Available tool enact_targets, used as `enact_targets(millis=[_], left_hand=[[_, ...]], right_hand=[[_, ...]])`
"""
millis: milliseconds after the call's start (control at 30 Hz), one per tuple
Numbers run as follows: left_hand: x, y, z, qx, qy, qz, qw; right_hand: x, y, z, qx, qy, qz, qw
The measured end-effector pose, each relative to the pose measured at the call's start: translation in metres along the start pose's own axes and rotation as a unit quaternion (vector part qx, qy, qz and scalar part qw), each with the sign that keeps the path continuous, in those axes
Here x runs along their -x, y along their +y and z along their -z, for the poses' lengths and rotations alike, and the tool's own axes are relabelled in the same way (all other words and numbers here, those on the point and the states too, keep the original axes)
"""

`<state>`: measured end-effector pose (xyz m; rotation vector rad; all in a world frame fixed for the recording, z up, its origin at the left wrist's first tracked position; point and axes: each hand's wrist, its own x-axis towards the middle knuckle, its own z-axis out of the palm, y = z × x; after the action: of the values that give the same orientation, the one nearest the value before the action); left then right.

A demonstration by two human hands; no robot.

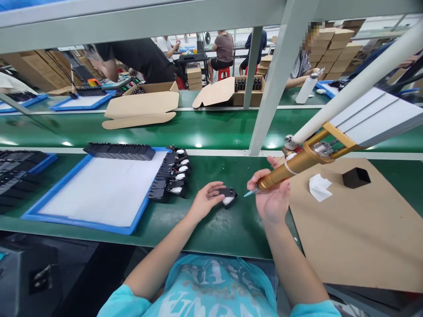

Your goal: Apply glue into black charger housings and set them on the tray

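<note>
My left hand (pixel 205 200) pinches a small black part with a white inside (pixel 228 196) against the green bench top. My right hand (pixel 272 196) is wrapped round a gold dispensing tool (pixel 291 166) that hangs from a white tube; its pale blue tip (pixel 248 193) points left, a short way from the part. Left of my hands, a row of similar black parts (pixel 172 174) lies on the edge of a white tray with a blue rim (pixel 82 222). A black strip of parts (pixel 119 150) rests on the tray's far edge.
A brown cardboard sheet (pixel 346 237) lies at the right with a white wipe (pixel 319 187) and a black box (pixel 356 177) on it. A grey post (pixel 274 88) rises behind my hands. Beyond the green conveyor (pixel 205 130), open cartons (pixel 142 105) and other people at work.
</note>
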<state>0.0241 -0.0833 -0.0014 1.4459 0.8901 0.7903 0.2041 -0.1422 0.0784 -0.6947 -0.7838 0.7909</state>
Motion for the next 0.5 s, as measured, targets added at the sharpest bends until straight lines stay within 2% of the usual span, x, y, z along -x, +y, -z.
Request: enact_targets(millis=[67,133,200,300,400,500], left_hand=[[0.002,-0.002,-0.003,-0.049,0.016,-0.027,0.998],[0.005,-0.002,-0.008,-0.15,0.026,-0.074,0.985],[0.007,-0.003,-0.012,-0.258,0.024,-0.113,0.959],[0.006,-0.005,-0.017,-0.368,0.02,-0.117,0.922],[0.004,-0.007,-0.018,-0.412,0.019,-0.1,0.906],[0.007,-0.001,-0.017,-0.405,0.01,-0.091,0.91]], right_hand=[[0.001,0.0,-0.002,-0.01,-0.001,-0.001,1.0],[0.002,0.0,-0.003,-0.02,-0.004,-0.004,1.0],[0.002,0.001,-0.005,-0.028,-0.01,-0.008,1.0],[0.002,0.004,-0.007,-0.035,-0.018,-0.005,0.999],[0.003,0.007,-0.009,-0.032,-0.02,0.002,0.999],[0.003,0.008,-0.013,-0.03,-0.021,0.007,0.999]])
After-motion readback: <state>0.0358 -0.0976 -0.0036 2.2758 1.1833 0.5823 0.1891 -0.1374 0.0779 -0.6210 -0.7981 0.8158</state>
